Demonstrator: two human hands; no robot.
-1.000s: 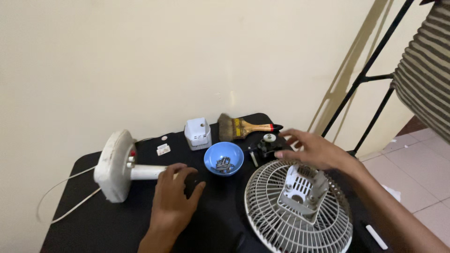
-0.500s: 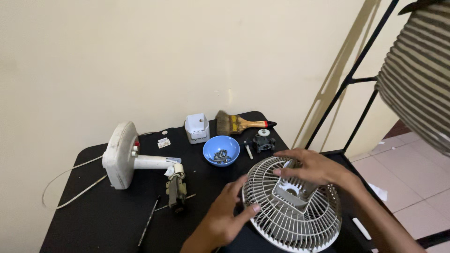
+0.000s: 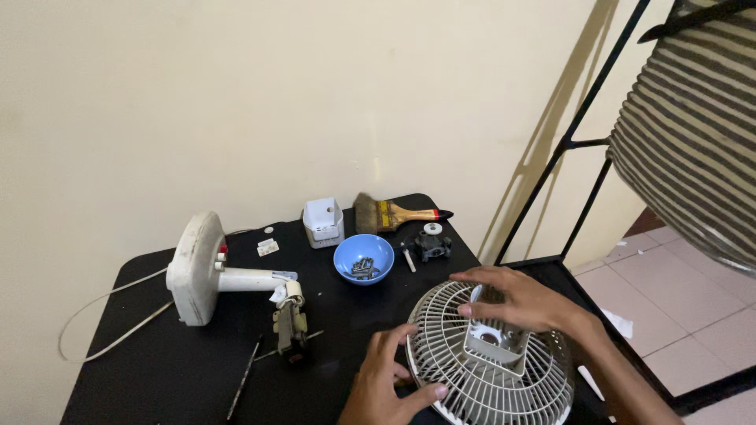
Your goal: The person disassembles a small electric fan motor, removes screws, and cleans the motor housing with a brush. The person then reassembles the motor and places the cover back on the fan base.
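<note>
A white round fan grille (image 3: 488,358) lies flat on the black table (image 3: 181,370) at the front right, with a square white housing (image 3: 494,341) in its middle. My right hand (image 3: 516,297) rests over the housing, fingers curled on its far edge. My left hand (image 3: 390,382) grips the grille's near left rim with thumb and fingers. The white fan base and stem (image 3: 206,270) lie on their side to the left, with a small motor part (image 3: 290,329) at the stem's end.
A blue bowl (image 3: 364,257) with screws, a white box-shaped cover (image 3: 323,222), a paintbrush (image 3: 394,213) and a small black part (image 3: 432,245) sit at the table's back. A screwdriver (image 3: 242,381) lies near the front left. A black metal stand (image 3: 583,142) rises at the right.
My left hand left the motor part by the fan stem and came right onto the grille's rim. My right hand drew back from the black part onto the grille's housing.
</note>
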